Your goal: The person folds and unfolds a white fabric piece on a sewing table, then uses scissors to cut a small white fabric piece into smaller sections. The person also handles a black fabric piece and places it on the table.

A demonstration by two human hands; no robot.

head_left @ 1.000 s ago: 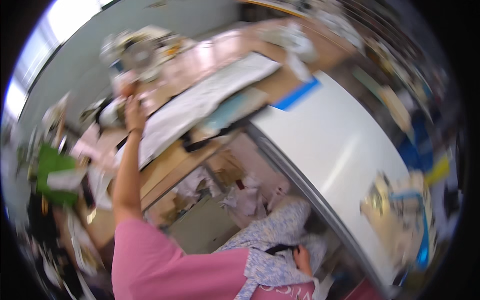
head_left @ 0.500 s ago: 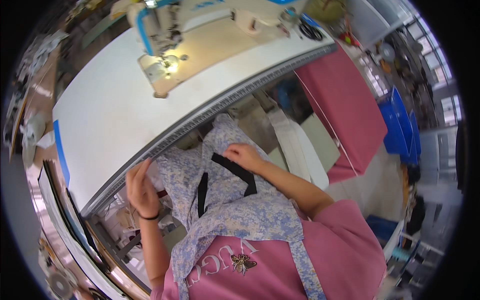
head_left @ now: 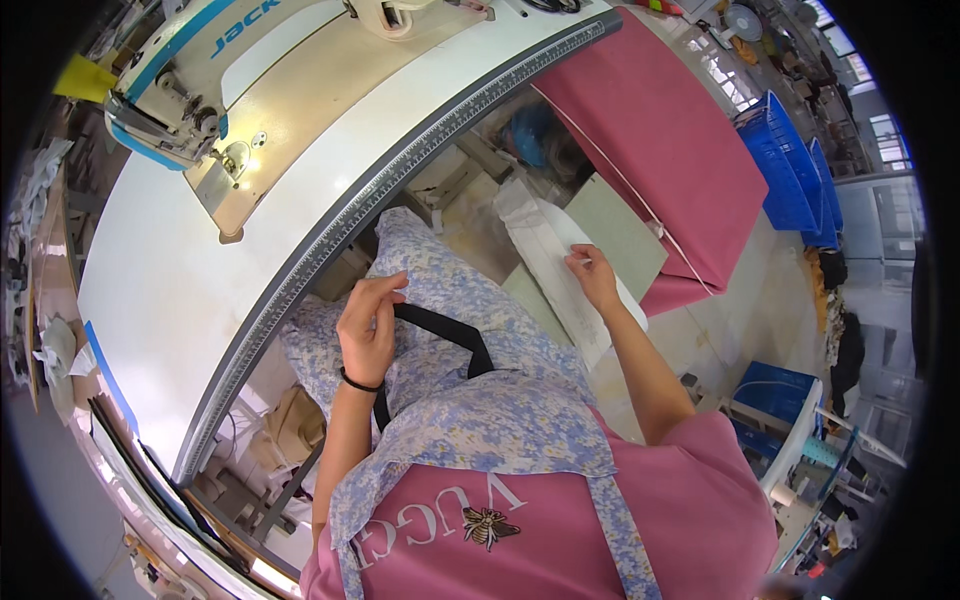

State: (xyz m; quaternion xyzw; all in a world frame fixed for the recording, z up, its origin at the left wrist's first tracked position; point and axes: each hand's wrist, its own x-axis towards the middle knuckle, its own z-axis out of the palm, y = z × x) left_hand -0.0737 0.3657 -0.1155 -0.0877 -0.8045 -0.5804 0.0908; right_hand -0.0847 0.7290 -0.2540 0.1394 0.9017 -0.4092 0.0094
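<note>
A blue floral apron (head_left: 490, 420) covers my lap, and a black fabric strip (head_left: 440, 326) lies across it. My left hand (head_left: 368, 328), with a dark band at its wrist, is closed at the strip's upper left end. Its fingers partly hide that end. To the right, my right hand (head_left: 594, 276) is over a long white piece (head_left: 545, 235) beside my lap. The fingers there are curled together; whatever they may hold is too small to make out, and I cannot tell whether they touch the white piece.
A white sewing table (head_left: 150, 290) with a dark ruler strip (head_left: 390, 185) along its edge stands ahead. On it, at the far left, is a sewing machine (head_left: 190, 110) with its lamp lit. A pink-covered surface (head_left: 660, 150) and blue baskets (head_left: 780, 165) are at the right.
My right hand has left the black strip and moved right, over the white piece. My left hand has come from the table edge to the strip's end. The view has shifted right.
</note>
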